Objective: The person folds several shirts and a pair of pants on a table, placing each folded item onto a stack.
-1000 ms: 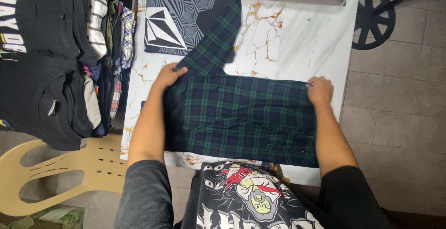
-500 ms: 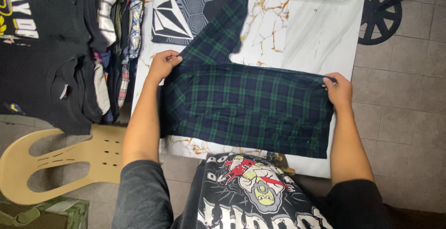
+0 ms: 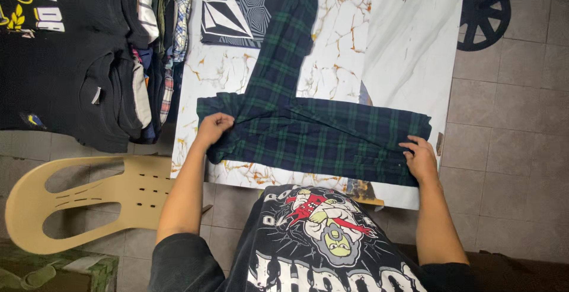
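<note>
- On the near half of the white marble-patterned table (image 3: 403, 49) lies a dark green and navy plaid shirt (image 3: 314, 135), folded into a long band that runs left to right across the tabletop.
- One plaid sleeve (image 3: 284, 37) stretches away from the band toward the far edge, lying flat on the table.
- At the band's left end, the left hand (image 3: 213, 129) has its fingers curled together, clamped on a bunch of the plaid cloth.
- At the right end, the right hand (image 3: 419, 157) rests on the cloth near the table's right edge; its fingers are bent and pinch the fabric's corner, thumb side toward the middle.
- Both forearms reach out from the near side, well apart, one at each end of the shirt.
- Far left on the table sits a folded garment with a black-and-white geometric print (image 3: 240, 7), just beside the sleeve.
- Left of the table, a stack of folded clothes (image 3: 89, 61), mostly black with striped and checked pieces, rests on a beige plastic chair (image 3: 89, 200).
- Far right on the tiled floor (image 3: 515, 114) stands a black spoked wheel (image 3: 483, 13).
- Nearest the camera, the person's black printed T-shirt (image 3: 320, 238) shows a cartoon graphic.
</note>
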